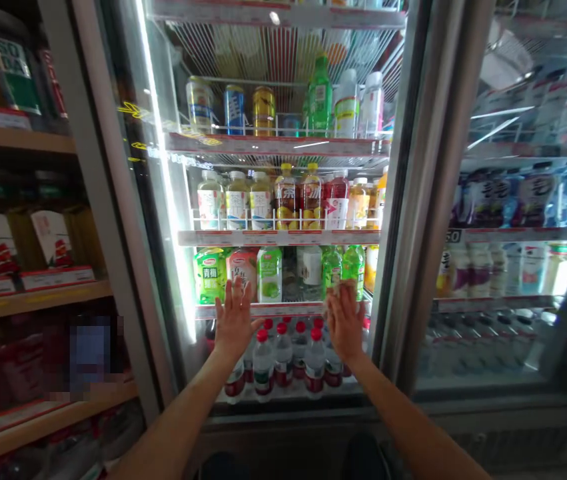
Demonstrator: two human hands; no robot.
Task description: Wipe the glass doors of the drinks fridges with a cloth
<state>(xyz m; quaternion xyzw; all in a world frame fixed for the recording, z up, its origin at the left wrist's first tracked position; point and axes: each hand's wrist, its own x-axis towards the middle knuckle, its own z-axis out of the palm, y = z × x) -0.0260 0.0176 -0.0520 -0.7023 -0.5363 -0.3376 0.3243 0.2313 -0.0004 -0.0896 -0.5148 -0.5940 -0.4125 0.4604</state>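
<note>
Both my arms reach forward into an open drinks fridge. My left hand (pixel 234 318) is raised flat with fingers stretched out, in front of a pink-labelled bottle (pixel 243 267) and a green bottle (pixel 210 273) on the third shelf (pixel 283 309). My right hand (pixel 344 320) is also up with fingers spread, its tips at the green bottles (pixel 352 265) on the same shelf; whether it touches one I cannot tell. Below the hands stand several red-capped water bottles (pixel 283 357).
Upper shelves hold cans (pixel 236 107), a green bottle (pixel 319 93) and tea bottles (pixel 263 200). The fridge's metal frame (pixel 416 200) stands right of my hands, with a closed glass door (pixel 513 233) beyond. Wooden shelves (pixel 33 297) with boxed goods are left.
</note>
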